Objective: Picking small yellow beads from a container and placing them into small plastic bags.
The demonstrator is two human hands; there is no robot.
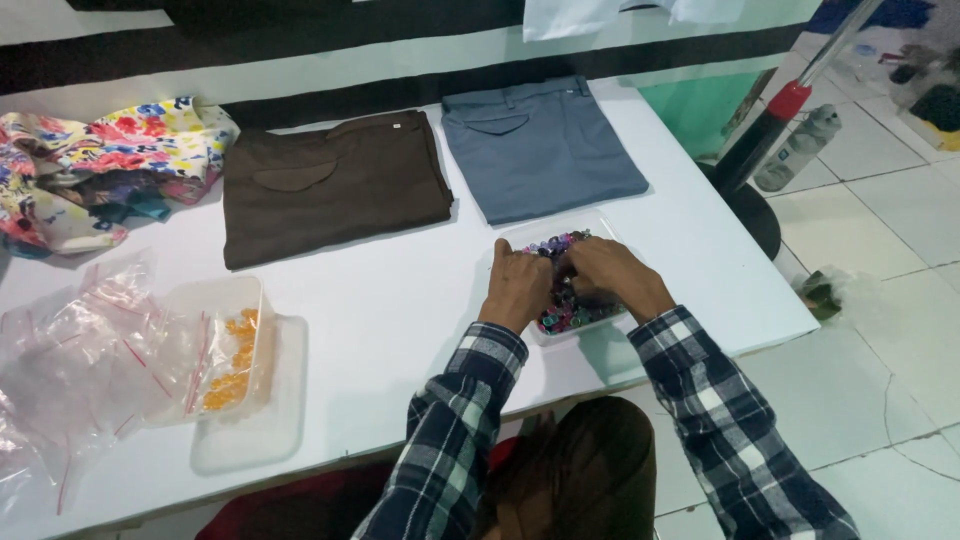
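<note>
A shallow clear plastic tray [606, 326] full of small multicoloured beads [561, 246] sits near the right front of the white table [390, 300]. Both hands are in it. My left hand [519, 282] rests palm down on the tray's left side, fingers curled into the beads. My right hand [615, 274] lies over the right side, fingers bent down among the beads. Whether either hand pinches a bead is hidden. Plaid sleeves cover both forearms.
Folded brown trousers [330, 185] and folded grey-blue trousers [540, 145] lie at the back. A floral cloth [100, 165] is at the back left. A clear tub of orange beads [232, 355], its lid and several small clear bags [70, 370] lie front left. A stand base [752, 212] stands right.
</note>
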